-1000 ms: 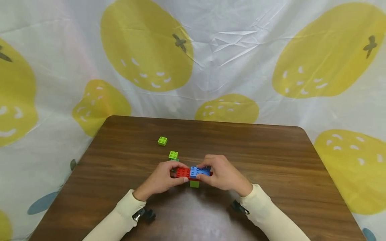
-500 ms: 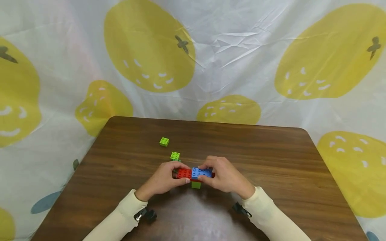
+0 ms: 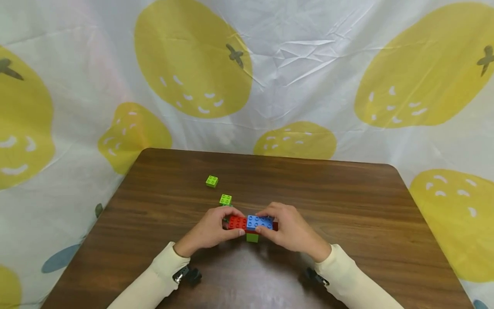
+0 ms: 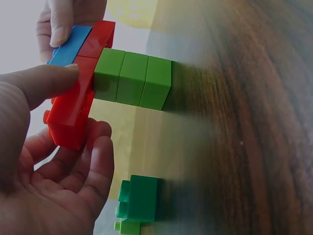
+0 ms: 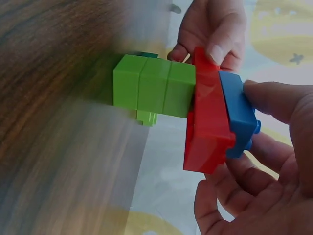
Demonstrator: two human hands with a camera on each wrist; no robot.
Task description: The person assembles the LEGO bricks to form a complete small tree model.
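A stack of several light green bricks (image 4: 132, 77) stands on the table under a row of red bricks (image 3: 237, 222). A blue brick (image 3: 259, 222) lies on the right part of the red row. My left hand (image 3: 216, 227) grips the red row's left end between thumb and fingers. With thumb on one side and fingers on the other, my right hand (image 3: 291, 227) pinches the blue brick. From the right wrist view, the blue brick (image 5: 238, 112) lies against the studded face of the red bricks (image 5: 210, 117); whether it is fully pressed down cannot be told.
Behind the left hand stands a dark green brick (image 4: 143, 198) with a light green brick (image 3: 225, 199) by it. Farther back on the wooden table (image 3: 328, 184) lies another light green brick (image 3: 212, 181). A fruit-patterned cloth (image 3: 293, 86) hangs behind the table.
The right hand has shifted slightly to the right and toward the person, showing more red at that end. The left hand keeps its grip; the bricks stay together while the view drifts a little.
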